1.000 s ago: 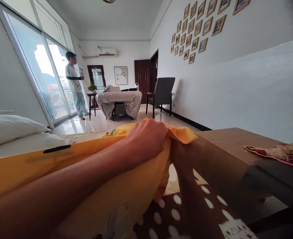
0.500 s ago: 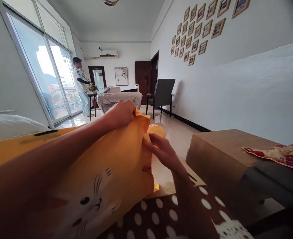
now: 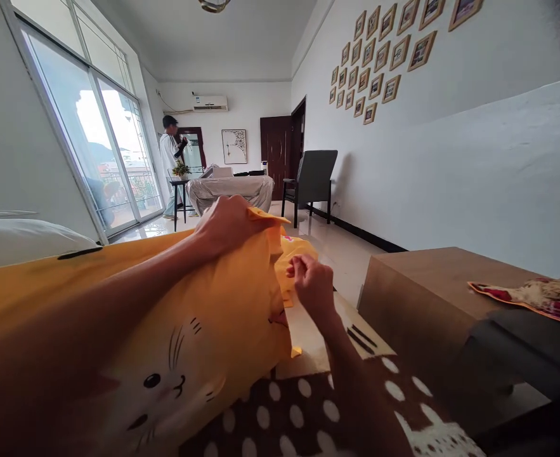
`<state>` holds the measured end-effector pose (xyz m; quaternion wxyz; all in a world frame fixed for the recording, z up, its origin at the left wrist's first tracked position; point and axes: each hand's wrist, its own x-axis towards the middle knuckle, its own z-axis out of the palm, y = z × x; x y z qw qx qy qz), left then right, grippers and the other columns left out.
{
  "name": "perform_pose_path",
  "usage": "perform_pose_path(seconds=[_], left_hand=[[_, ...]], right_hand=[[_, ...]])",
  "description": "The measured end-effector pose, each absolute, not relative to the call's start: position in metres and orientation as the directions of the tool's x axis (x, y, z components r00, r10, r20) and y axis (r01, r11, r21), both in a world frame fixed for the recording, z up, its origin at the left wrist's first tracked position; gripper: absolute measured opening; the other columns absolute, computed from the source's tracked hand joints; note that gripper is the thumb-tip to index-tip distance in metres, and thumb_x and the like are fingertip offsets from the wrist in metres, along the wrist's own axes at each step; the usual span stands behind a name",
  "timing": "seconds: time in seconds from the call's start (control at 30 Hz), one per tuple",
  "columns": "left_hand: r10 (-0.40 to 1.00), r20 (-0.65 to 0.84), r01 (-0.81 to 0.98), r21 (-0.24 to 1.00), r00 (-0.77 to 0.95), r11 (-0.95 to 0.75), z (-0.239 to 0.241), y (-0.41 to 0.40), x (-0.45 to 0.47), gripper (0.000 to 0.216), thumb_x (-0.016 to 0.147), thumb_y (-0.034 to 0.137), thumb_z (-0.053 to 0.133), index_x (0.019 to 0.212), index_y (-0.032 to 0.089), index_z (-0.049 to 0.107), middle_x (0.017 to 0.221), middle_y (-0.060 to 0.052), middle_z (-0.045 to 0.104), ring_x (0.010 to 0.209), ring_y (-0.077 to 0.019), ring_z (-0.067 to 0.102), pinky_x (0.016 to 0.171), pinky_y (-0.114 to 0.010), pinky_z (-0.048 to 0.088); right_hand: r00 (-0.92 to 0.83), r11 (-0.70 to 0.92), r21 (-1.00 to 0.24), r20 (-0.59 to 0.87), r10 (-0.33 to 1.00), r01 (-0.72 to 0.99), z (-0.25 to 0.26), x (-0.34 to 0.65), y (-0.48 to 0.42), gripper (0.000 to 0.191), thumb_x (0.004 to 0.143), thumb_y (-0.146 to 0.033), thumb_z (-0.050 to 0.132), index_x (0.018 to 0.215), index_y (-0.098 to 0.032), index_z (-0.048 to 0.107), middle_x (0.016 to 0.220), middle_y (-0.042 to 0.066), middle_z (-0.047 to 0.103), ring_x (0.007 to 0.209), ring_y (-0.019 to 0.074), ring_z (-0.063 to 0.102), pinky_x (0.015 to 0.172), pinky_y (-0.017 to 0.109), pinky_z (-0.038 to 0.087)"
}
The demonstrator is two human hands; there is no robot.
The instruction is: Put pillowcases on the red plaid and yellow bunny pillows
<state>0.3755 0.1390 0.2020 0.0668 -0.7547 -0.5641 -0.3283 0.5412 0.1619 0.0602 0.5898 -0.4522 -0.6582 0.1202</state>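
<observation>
A yellow pillowcase (image 3: 241,285) with a printed cat face fills the lower left, looking plump. My left hand (image 3: 229,219) is closed on its upper edge near the right end, lifting a fold of cloth. Just right of the pillowcase's end, my right hand (image 3: 312,279) has its fingers curled in a pinch, apart from that edge. Whether anything is in them is hidden. More yellow cloth (image 3: 299,251) with a pink mark lies behind the right hand. Below both hands spreads a brown blanket with white dots (image 3: 296,416).
A brown box-like surface (image 3: 432,273) stands at the right, with a patterned cloth (image 3: 536,295) on it. Further off are a grey chair (image 3: 316,174), a plastic-covered table (image 3: 232,187) and a stool with a plant (image 3: 181,170). A person (image 3: 168,152) stands by the window.
My right hand has come off the pillowcase's edge and moved slightly right, fingers curling in. My left hand has shifted a little left with the cloth. The person has moved right, raising their hands.
</observation>
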Motion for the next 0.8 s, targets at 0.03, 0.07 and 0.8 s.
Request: perform_pose_path(seconds=[0.03, 0.07, 0.8], left_hand=[[0.807, 0.579, 0.904, 0.272, 0.121, -0.330, 0.204, 0.137, 0.374, 0.055, 0.066, 0.068, 0.059, 0.046, 0.021, 0.040, 0.050, 0.003, 0.030, 0.051, -0.0106, 0.023, 0.050, -0.028, 0.021], [0.801, 0.589, 0.911, 0.264, 0.107, -0.316, 0.207, 0.135, 0.373, 0.055, 0.067, 0.068, 0.058, 0.046, 0.021, 0.040, 0.049, 0.004, 0.029, 0.052, -0.0106, 0.023, 0.050, -0.029, 0.021], [0.672, 0.719, 0.871, 0.204, 0.177, -0.446, 0.217, 0.134, 0.368, 0.055, 0.085, 0.054, 0.047, 0.053, 0.020, 0.020, 0.055, 0.004, 0.020, 0.057, -0.0104, 0.018, 0.054, -0.029, 0.017]], right_hand=[[0.077, 0.564, -0.727, 0.637, 0.767, 0.392, 0.062, 0.546, 0.164, 0.022, 0.088, -0.031, 0.043, 0.076, -0.019, 0.056, 0.067, 0.007, 0.067, 0.061, 0.0203, 0.064, 0.061, 0.030, 0.043], [0.015, 0.586, -0.740, 0.625, 0.780, 0.331, 0.063, 0.548, 0.164, 0.024, 0.089, -0.034, 0.043, 0.077, -0.019, 0.056, 0.069, 0.007, 0.067, 0.064, 0.0203, 0.065, 0.062, 0.030, 0.044], [-0.135, 0.514, -0.787, 0.583, 0.802, -0.342, 0.012, 0.481, 0.192, 0.047, 0.081, -0.063, 0.054, 0.066, -0.023, 0.032, 0.049, -0.010, 0.030, 0.041, 0.0069, 0.027, 0.041, 0.021, 0.026]])
